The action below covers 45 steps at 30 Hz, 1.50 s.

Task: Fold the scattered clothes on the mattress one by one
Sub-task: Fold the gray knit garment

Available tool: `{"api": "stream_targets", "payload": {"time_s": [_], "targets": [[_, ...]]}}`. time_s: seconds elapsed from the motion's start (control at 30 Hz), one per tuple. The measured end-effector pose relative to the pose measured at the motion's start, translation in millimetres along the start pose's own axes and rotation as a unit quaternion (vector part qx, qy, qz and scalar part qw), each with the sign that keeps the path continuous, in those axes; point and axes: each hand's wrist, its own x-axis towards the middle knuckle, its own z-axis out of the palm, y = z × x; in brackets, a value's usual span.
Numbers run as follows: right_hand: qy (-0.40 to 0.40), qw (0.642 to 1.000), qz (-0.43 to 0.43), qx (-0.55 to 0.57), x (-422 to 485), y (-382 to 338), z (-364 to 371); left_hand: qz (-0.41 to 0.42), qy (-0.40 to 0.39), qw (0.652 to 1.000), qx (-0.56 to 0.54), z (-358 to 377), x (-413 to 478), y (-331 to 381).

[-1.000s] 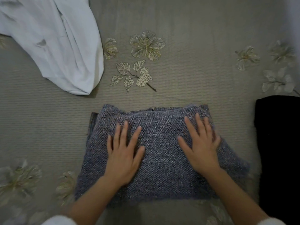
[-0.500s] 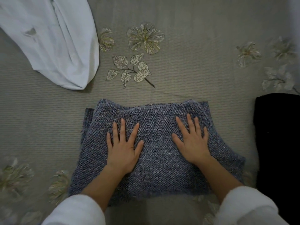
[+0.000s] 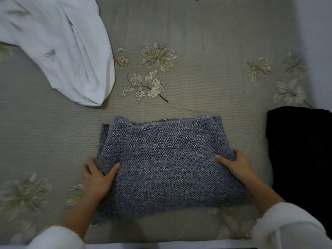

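A mattress [image 3: 197,33] fills nearly the whole view, covered in grey-beige cloth with fine ribbed lines. Pale flowers [image 3: 159,56] and a leaf sprig [image 3: 143,87] are printed near its middle, and fainter blooms [image 3: 258,69] lie toward its right edge. A plain pale wall [image 3: 316,42] runs beyond that edge. The light is dim and even.

This looks like a bedroom in a home. A mattress [image 3: 197,33] fills the view, its ribbed beige cover printed with pale flowers [image 3: 159,56] and leafy sprigs. Household clothes lie on it: a loose white garment [image 3: 62,51] at the far left, a folded grey-blue knit [image 3: 165,159] in the middle, a black garment [image 3: 301,150] at the right edge.
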Motion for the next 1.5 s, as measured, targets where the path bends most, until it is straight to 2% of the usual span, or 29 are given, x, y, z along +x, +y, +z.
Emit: {"api": "stream_targets", "payload": {"time_s": [0.17,0.27,0.37,0.6,0.83,1.03,1.2,1.37,1.5], "targets": [[0.019,0.999,0.013,0.025,-5.5,-1.6,5.7,-0.004,-0.024,0.996,-0.090,-10.6,-10.2,11.1],[0.051,0.998,-0.022,0.013,-23.3,-7.6,3.2,-0.016,-0.052,0.993,-0.103,-23.8,-23.0,22.4],[0.072,0.995,-0.056,0.034,-49.7,-11.1,0.1,0.006,-0.072,0.987,-0.143,-39.4,-45.1,40.3],[0.039,0.988,-0.099,0.111,-115.5,-10.7,-14.1,0.134,-0.104,0.977,-0.133,-46.6,-112.3,82.5],[0.099,0.972,-0.080,0.195,-154.4,27.7,-77.1,0.288,-0.110,0.950,-0.042,-21.2,-168.2,149.3],[0.141,0.935,-0.011,0.327,-184.4,94.1,-146.4,0.416,-0.101,0.903,0.029,35.9,-218.9,220.0],[0.206,0.885,0.010,0.418,-200.9,141.5,-181.8,0.449,-0.045,0.888,0.092,88.7,-274.7,286.5],[0.271,0.832,0.041,0.482,-198.0,176.1,-202.1,0.509,-0.038,0.850,0.127,132.8,-328.2,358.2],[0.281,0.801,0.051,0.526,-186.4,199.6,-209.5,0.555,-0.047,0.820,0.131,172.3,-351.7,409.6]]}}
